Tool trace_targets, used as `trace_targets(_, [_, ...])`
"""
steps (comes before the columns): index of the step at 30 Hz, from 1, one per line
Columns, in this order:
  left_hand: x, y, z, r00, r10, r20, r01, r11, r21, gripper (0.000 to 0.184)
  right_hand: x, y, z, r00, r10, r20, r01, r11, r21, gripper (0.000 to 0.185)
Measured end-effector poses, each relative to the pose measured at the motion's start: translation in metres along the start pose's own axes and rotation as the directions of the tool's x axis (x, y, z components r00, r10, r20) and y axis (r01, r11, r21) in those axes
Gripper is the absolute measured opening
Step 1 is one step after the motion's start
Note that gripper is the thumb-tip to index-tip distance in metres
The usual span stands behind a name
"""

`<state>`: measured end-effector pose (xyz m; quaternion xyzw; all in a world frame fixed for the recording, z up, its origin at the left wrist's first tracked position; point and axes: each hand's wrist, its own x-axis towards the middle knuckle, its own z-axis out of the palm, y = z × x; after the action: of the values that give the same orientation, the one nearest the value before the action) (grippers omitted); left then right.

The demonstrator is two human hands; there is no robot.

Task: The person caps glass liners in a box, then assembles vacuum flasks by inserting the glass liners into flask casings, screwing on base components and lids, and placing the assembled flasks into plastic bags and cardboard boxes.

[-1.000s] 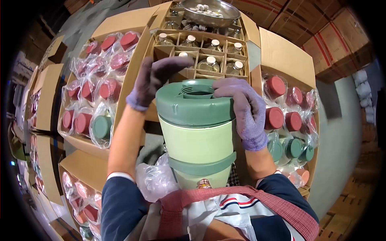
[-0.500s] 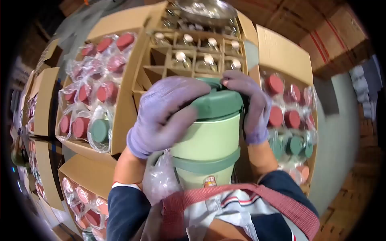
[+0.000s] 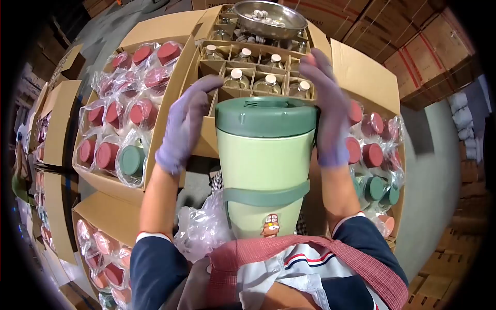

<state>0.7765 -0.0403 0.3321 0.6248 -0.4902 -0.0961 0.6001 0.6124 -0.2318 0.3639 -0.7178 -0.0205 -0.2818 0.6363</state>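
Observation:
A large light-green tumbler (image 3: pixel 263 165) with a dark-green lid (image 3: pixel 266 121) stands upright before my chest, a green band around its lower body and a small cartoon sticker under that. My left hand (image 3: pixel 188 121), in a purple glove, is open to the left of the lid, apart from it. On the other side my gloved right hand (image 3: pixel 330 113) is raised with fingers stretched out, close to the lid's right edge; whether it touches I cannot tell. Crumpled clear plastic (image 3: pixel 204 227) lies at the tumbler's lower left.
Ahead, a divided carton (image 3: pixel 206 134) holds glass bottles with white caps (image 3: pixel 236 74). A metal bowl (image 3: pixel 271 23) of small white caps rests at its far end. Cartons of plastic-wrapped, red- and green-lidded cups flank me, including a left carton (image 3: pixel 103 178).
Both hands have let go of the lid and moved apart, the left one outward to the left, the right one upward. The lid now sits level and uncovered on the tumbler.

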Motion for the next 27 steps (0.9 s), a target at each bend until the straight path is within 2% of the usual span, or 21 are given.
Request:
trace_targets(1, [0.003, 0.025, 0.014, 0.988, 0.084, -0.131, -0.095, 0.992, -0.081, 0.045, 0.011, 0.025, -0.011, 0.957, 0.287, 0.037, -0.288, 0.931, 0.224, 0.080])
trace_targets(2, [0.007, 0.026, 0.019, 0.990, 0.142, -0.004, -0.142, 0.989, 0.035, 0.052, 0.029, 0.031, -0.010, 0.845, 0.530, 0.068, -0.511, 0.763, 0.396, 0.090])
trace_targets(4, [0.011, 0.015, 0.017, 0.985, 0.110, 0.131, -0.122, 0.988, 0.091, 0.068, 0.009, 0.014, -0.013, 0.979, 0.192, 0.068, -0.194, 0.981, 0.017, 0.095])
trace_targets(5, [0.008, -0.021, 0.014, 0.989, 0.039, 0.140, -0.010, 0.980, -0.201, 0.072, 0.007, 0.005, -0.015, 0.986, 0.144, 0.088, -0.141, 0.989, -0.042, 0.097])
trace_targets(6, [0.005, -0.048, 0.004, 0.975, -0.030, 0.221, 0.095, 0.952, -0.291, 0.074, 0.005, -0.004, -0.017, 0.990, 0.095, 0.108, -0.084, 0.991, -0.100, 0.099])
trace_targets(7, [0.005, -0.039, 0.005, 0.990, -0.072, 0.120, 0.087, 0.988, -0.126, 0.076, 0.005, -0.012, -0.020, 0.991, 0.046, 0.127, -0.026, 0.988, -0.154, 0.102])
trace_targets(8, [0.012, -0.022, 0.007, 0.997, -0.079, 0.012, 0.078, 0.996, 0.043, 0.078, 0.014, 0.008, -0.023, 0.996, 0.086, -0.031, -0.085, 0.996, 0.030, 0.101])
trace_targets(9, [0.020, 0.013, 0.019, 0.986, 0.161, 0.036, -0.162, 0.986, 0.049, 0.062, 0.029, 0.045, -0.039, 0.970, 0.242, -0.022, -0.225, 0.929, 0.293, 0.098])
trace_targets(10, [0.021, 0.030, 0.025, 0.965, 0.245, 0.095, -0.257, 0.954, 0.157, 0.053, 0.030, 0.067, -0.038, 0.888, 0.459, 0.027, -0.437, 0.825, 0.358, 0.097])
trace_targets(11, [0.022, 0.048, 0.032, 0.933, 0.326, 0.152, -0.355, 0.900, 0.253, 0.046, 0.019, 0.055, -0.035, 0.941, 0.334, 0.052, -0.336, 0.906, 0.257, 0.096])
trace_targets(13, [0.020, -0.017, 0.017, 0.970, 0.183, 0.157, -0.191, 0.981, 0.037, 0.041, 0.012, 0.006, -0.022, 0.978, 0.110, 0.175, -0.093, 0.990, -0.104, 0.099])
trace_targets(15, [0.014, -0.049, 0.005, 0.973, -0.056, 0.223, 0.084, 0.989, -0.119, 0.037, 0.006, -0.012, -0.018, 0.967, -0.026, 0.254, 0.069, 0.984, -0.163, 0.108])
trace_targets(16, [0.013, -0.053, 0.007, 0.979, 0.152, 0.139, -0.156, 0.988, 0.016, 0.040, 0.012, 0.014, -0.035, 0.969, 0.004, 0.246, -0.038, 0.990, 0.134, 0.111])
trace_targets(17, [0.020, -0.020, 0.020, 0.936, 0.343, 0.081, -0.346, 0.938, 0.025, 0.040, 0.022, 0.016, -0.021, 0.967, 0.245, -0.063, -0.232, 0.959, 0.162, 0.111])
trace_targets(19, [0.012, 0.003, 0.038, 0.944, 0.324, 0.060, -0.316, 0.942, -0.114, 0.043, 0.020, 0.035, -0.043, 0.837, 0.535, 0.118, -0.547, 0.803, 0.239, 0.110])
trace_targets(20, [0.012, -0.006, 0.033, 0.981, 0.148, 0.125, -0.117, 0.966, -0.229, 0.046, 0.012, 0.013, -0.034, 0.869, 0.464, 0.173, -0.472, 0.882, 0.009, 0.110])
trace_targets(21, [0.016, -0.029, 0.024, 0.972, 0.182, 0.148, -0.151, 0.969, -0.195, 0.049, 0.008, 0.005, -0.029, 0.885, 0.449, 0.125, -0.438, 0.893, -0.102, 0.110])
trace_targets(22, [0.005, -0.042, 0.009, 0.964, -0.085, 0.251, 0.136, 0.971, -0.194, 0.047, 0.004, -0.004, -0.025, 0.905, 0.396, 0.153, -0.388, 0.918, -0.080, 0.110])
trace_targets(24, [-0.037, -0.048, -0.002, 0.981, -0.121, 0.154, 0.078, 0.962, 0.262, 0.049, -0.008, -0.024, -0.044, 0.924, 0.330, 0.192, -0.305, 0.941, -0.148, 0.107])
trace_targets(26, [-0.111, -0.038, -0.004, 0.905, -0.425, 0.032, 0.406, 0.883, 0.235, 0.066, -0.033, -0.027, -0.064, 0.929, 0.367, 0.038, -0.366, 0.930, -0.038, 0.093])
trace_targets(27, [-0.152, -0.038, -0.002, 0.891, -0.451, 0.057, 0.415, 0.857, 0.306, 0.076, -0.048, -0.033, -0.071, 0.907, 0.416, -0.057, -0.416, 0.909, 0.015, 0.088])
